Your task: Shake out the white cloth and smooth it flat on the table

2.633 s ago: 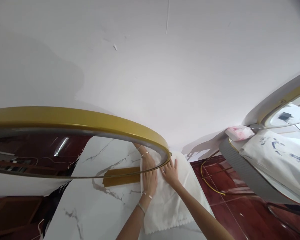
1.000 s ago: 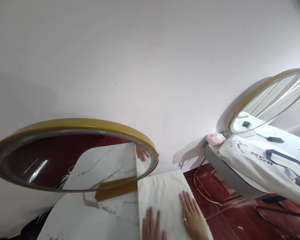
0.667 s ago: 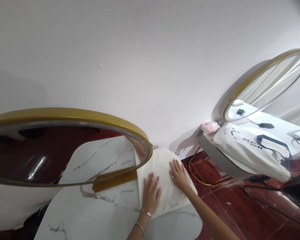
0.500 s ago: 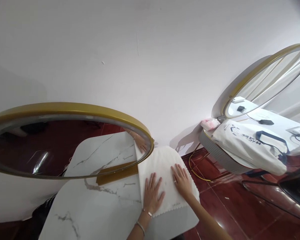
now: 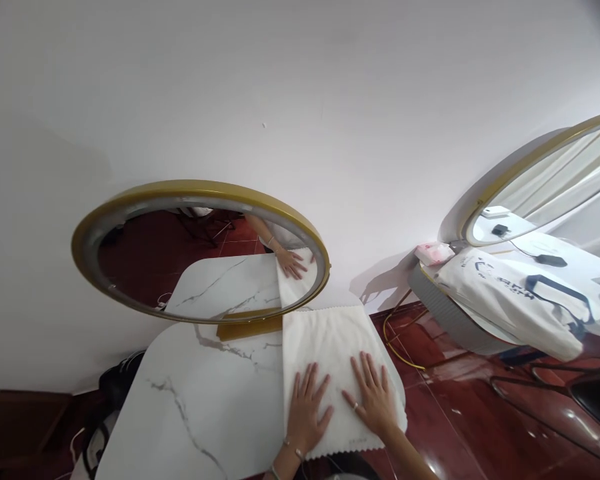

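Observation:
A white cloth (image 5: 330, 340) with a zigzag edge lies spread over the right part of a white marble table (image 5: 205, 393). My left hand (image 5: 307, 410) rests flat on the cloth near its front edge, fingers spread. My right hand (image 5: 373, 393), with a ring on one finger, lies flat beside it, fingers also apart. Neither hand holds anything. A round gold-framed mirror (image 5: 200, 250) stands at the back of the table and shows a hand on the cloth in its glass.
A white wall rises behind. To the right stands a second table (image 5: 460, 320) with a white bag (image 5: 510, 293), a pink packet (image 5: 433, 253) and another gold-framed mirror (image 5: 540, 177). The floor (image 5: 460, 427) is dark red tile. Dark cables (image 5: 115, 393) lie at the left.
Both hands have slid back along the cloth toward its front edge, staying flat. The view has pulled back and shifted, so the whole mirror now shows.

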Available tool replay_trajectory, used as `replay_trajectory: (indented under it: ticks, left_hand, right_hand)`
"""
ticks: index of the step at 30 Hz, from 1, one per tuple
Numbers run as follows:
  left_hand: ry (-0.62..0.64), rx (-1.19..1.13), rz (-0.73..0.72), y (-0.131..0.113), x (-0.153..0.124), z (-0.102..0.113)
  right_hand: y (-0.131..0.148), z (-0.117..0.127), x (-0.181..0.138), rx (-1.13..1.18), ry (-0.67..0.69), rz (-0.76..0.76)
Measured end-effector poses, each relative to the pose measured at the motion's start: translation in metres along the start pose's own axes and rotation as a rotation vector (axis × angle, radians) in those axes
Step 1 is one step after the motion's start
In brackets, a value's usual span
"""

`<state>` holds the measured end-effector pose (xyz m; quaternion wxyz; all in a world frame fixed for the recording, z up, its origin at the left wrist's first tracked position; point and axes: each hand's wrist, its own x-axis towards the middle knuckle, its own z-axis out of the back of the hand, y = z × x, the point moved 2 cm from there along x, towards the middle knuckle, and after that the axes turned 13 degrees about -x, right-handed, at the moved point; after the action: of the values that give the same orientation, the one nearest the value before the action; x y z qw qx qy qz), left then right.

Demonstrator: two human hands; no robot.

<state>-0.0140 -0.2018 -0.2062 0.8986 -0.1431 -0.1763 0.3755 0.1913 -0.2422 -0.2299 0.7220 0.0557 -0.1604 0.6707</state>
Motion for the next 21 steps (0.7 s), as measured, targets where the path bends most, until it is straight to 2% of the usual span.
replay_trajectory:
  ticks: [7,9,12,17,19,21]
  left_hand:
    - [-0.033,-0.001,0.071,0.007,-0.027,-0.001]
    - [-0.063,-0.021,0.083,0.011,-0.026,0.001]
    - [-0.129,-0.059,0.122,0.021,0.000,0.004]
    - [-0.279,-0.079,0.294,0.054,0.071,0.001]
    - [-0.321,-0.070,0.348,0.065,0.083,-0.004]
    - [-0.342,-0.043,0.369,0.074,0.084,-0.006]
  right_hand:
    - [0.016,0.001,0.004,0.022,0.003,0.057]
    - [0.019,0.001,0.004,0.031,0.000,0.064]
    - [0.020,0.002,0.004,0.050,-0.026,0.065]
    - [0.014,0.006,0.001,0.087,-0.061,0.122]
    - [0.013,0.009,0.000,0.090,-0.044,0.196]
    - [0.015,0.014,-0.003,0.085,-0.018,0.269]
